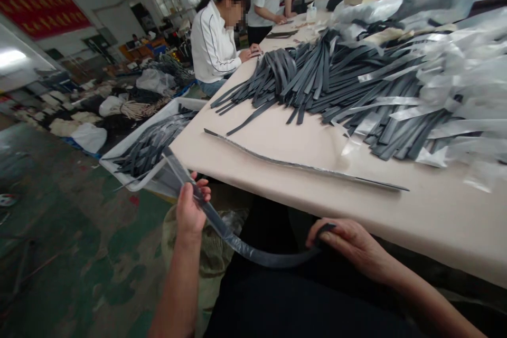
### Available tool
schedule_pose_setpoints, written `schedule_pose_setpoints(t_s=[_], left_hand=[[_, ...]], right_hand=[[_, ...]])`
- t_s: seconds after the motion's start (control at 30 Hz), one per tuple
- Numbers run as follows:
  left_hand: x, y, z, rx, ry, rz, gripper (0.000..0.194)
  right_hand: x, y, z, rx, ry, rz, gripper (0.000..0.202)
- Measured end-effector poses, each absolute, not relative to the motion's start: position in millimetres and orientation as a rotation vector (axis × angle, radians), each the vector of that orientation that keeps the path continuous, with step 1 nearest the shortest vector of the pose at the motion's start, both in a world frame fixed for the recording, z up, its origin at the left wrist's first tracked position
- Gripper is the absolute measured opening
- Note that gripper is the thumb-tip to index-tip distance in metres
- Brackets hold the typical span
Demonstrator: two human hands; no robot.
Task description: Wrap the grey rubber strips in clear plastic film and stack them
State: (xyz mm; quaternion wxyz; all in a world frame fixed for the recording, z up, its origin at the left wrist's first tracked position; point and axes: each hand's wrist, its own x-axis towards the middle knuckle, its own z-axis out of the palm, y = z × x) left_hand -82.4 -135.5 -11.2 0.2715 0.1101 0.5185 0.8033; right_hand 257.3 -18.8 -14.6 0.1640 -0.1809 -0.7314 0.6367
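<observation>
A dark grey strap (pixel 269 259), partly inside a clear plastic sleeve (pixel 176 166), sags in a curve between my two hands below the table edge. My left hand (pixel 193 203) is closed around its sleeved part, and the sleeve's end sticks up past my fingers. At the other end, my right hand (pixel 340 237) pinches the strap's bare tip between thumb and fingers. Another long thin strap (pixel 301 163) lies on the table (pixel 190 142) in front of me, apart from both hands.
Piles of dark grey straps (pixel 317 79) cover the table's far side, with loose clear plastic sleeves (pixel 467 84) at the right. A white crate (pixel 109 166) of straps stands left of the table corner. Two people in white tops (pixel 214 45) work along the far left edge.
</observation>
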Motion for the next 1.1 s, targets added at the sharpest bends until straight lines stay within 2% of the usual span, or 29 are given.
schedule_pose_setpoints(t_s=[0.07, 0.17, 0.37, 0.53, 0.63, 0.73, 0.83, 0.93, 1.1], left_hand=[[-48.0, -124.8, -11.4, 0.517, 1.343, 1.942, 0.037], [-4.5, -115.1, -14.4, 0.704, 1.260, 1.620, 0.035], [29.9, -110.4, -12.5, 0.938, 1.246, 1.091, 0.036], [45.2, -93.2, -1.4, 0.986, 1.225, 1.204, 0.050], [59.0, -81.2, 6.5, 1.039, 1.318, 1.261, 0.033], [70.9, -82.9, 6.7, 1.224, 1.387, 1.117, 0.020], [76.2, -96.0, -4.2, 1.395, 1.389, 0.922, 0.024], [72.3, -107.2, -18.5, 1.365, 1.364, 0.850, 0.026], [33.5, -111.4, -25.1, 1.017, 1.431, 1.102, 0.037]], right_hand=[[240.0, -14.2, -4.0, -0.461, -1.977, 1.778, 0.031], [217.8, 0.0, 13.3, -0.424, -1.831, 1.704, 0.028], [204.1, 24.4, 31.9, -0.357, -1.612, 1.758, 0.033], [196.6, 11.9, 23.9, -0.486, -1.517, 1.732, 0.037], [198.7, 4.1, 24.1, -0.511, -1.444, 1.776, 0.037], [214.0, 4.7, 31.4, -0.527, -1.401, 1.610, 0.029], [233.8, 7.9, 34.6, -0.531, -1.346, 1.499, 0.023], [249.4, 8.5, 27.9, -0.559, -1.339, 1.542, 0.024], [290.0, 12.2, 14.7, -0.805, -1.254, 1.399, 0.026]])
